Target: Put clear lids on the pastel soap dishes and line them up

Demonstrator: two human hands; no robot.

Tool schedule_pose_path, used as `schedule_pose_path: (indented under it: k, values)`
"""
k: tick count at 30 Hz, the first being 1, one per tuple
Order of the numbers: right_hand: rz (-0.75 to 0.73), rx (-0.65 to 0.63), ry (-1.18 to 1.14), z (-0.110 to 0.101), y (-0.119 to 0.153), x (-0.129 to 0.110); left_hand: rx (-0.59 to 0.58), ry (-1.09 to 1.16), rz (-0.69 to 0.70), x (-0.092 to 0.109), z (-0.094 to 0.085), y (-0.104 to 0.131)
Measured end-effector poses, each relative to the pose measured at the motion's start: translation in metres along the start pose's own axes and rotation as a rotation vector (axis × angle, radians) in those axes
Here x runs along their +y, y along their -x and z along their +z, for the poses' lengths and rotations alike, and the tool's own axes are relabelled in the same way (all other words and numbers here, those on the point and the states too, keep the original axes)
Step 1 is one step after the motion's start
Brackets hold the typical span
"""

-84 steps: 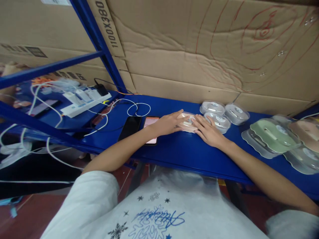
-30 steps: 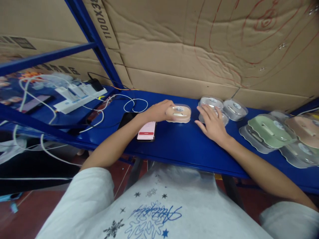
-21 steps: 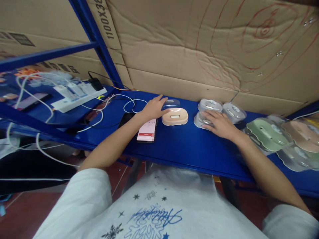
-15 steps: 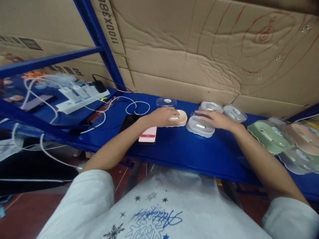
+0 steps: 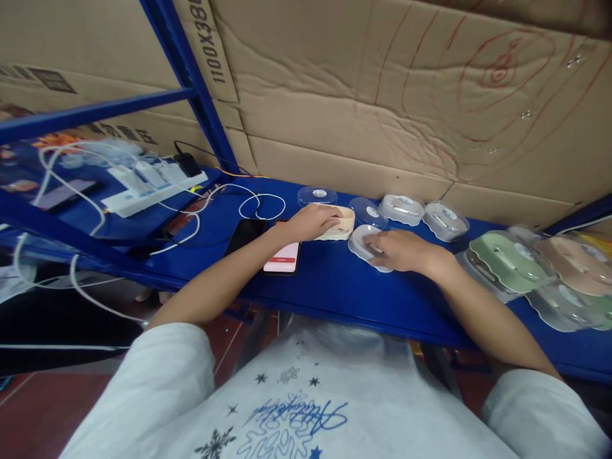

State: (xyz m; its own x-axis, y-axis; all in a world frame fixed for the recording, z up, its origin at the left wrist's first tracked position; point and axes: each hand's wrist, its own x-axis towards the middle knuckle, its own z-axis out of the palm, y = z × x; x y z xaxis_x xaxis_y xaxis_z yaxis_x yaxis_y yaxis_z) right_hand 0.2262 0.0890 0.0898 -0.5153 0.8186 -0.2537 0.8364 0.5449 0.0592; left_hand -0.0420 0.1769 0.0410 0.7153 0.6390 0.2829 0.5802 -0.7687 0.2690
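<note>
My left hand (image 5: 313,222) has its fingers closed on a beige oval plastic soap box (image 5: 342,228), which sits tilted so that its side wall shows. Just right of it, my right hand (image 5: 399,250) reaches with bent fingers into a pale grey-white soap box (image 5: 363,242) on the blue table; the fingers hide part of its inside. A clear lid (image 5: 368,212) with a round label lies behind that box. Another clear lid (image 5: 318,196) rests beyond my left hand.
Two pale lidded soap boxes (image 5: 401,209) stand near the cardboard wall (image 5: 306,115). A green lidded box (image 5: 509,261) and several others are piled at the right. Left are a lit phone (image 5: 282,258), a dark phone (image 5: 246,234), white cables and a power strip (image 5: 153,191).
My right hand has moved from the clear lid down onto the pale box, and the lid now lies flat behind it. The beige box has tilted in my left hand.
</note>
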Motion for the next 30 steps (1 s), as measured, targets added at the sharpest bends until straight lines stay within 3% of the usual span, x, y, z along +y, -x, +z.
schedule_pose_path:
  k: [4, 7, 10, 14, 17, 19, 21, 26, 30]
  values:
    - [-0.075, 0.015, -0.068, -0.007, -0.002, 0.019, 0.132, -0.167, -0.067, 0.002, -0.001, 0.000]
    - [-0.110, 0.100, -0.169, -0.014, -0.005, 0.036, 0.173, -0.273, -0.102, 0.010, -0.005, 0.003]
    - [-0.018, 0.332, -0.127, -0.016, -0.011, 0.044, 0.073, -0.287, -0.094, 0.019, -0.007, 0.009]
    - [0.247, 0.633, 0.007, -0.010, -0.020, 0.061, -0.139, -0.343, -0.025, 0.022, -0.003, 0.014]
    - [0.339, 0.505, 0.029, 0.003, -0.025, 0.089, -0.178, -0.361, 0.009, 0.019, 0.000, 0.014]
    - [0.335, 0.364, 0.028, 0.013, -0.029, 0.108, -0.171, -0.340, 0.017, 0.017, 0.001, 0.013]
    - [0.326, 0.307, 0.020, 0.021, -0.032, 0.123, -0.165, -0.327, 0.022, 0.016, 0.001, 0.012]
    - [0.297, 0.338, -0.019, 0.022, -0.037, 0.142, -0.166, -0.322, 0.052, 0.016, 0.001, 0.012]
    - [0.251, 0.407, -0.061, 0.025, -0.034, 0.141, -0.160, -0.330, 0.079, 0.014, 0.004, 0.012]
